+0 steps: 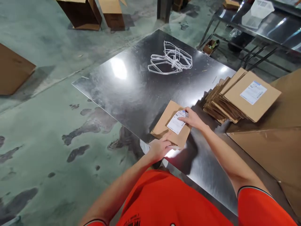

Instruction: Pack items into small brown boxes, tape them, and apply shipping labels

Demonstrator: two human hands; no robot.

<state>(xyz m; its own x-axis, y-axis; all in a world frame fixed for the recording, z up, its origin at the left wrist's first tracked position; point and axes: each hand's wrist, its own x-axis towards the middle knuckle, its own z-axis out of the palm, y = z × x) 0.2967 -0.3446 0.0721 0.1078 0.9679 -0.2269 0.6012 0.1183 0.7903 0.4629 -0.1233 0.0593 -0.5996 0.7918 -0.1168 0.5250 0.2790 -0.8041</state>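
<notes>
A small stack of flat cardboard pieces (163,119) lies near the close edge of the metal table. On its top piece is a white printed shipping label (175,125). My right hand (193,119) is at the label's right side, with the thumb on its face and the fingers around its far corner. My left hand (160,147) rests on the near edge of the cardboard, fingers stretched out over it. Some white sheet-like material (144,147) shows beneath the left hand at the table edge; what it is I cannot tell.
A taller stack of flat cardboard, the top one labelled (253,92), stands to the right beside a large brown carton (265,150). Tangled white strapping (172,61) lies across the metal table (136,88). Open cartons (81,14) stand on the floor beyond; another metal table (279,31) is at right.
</notes>
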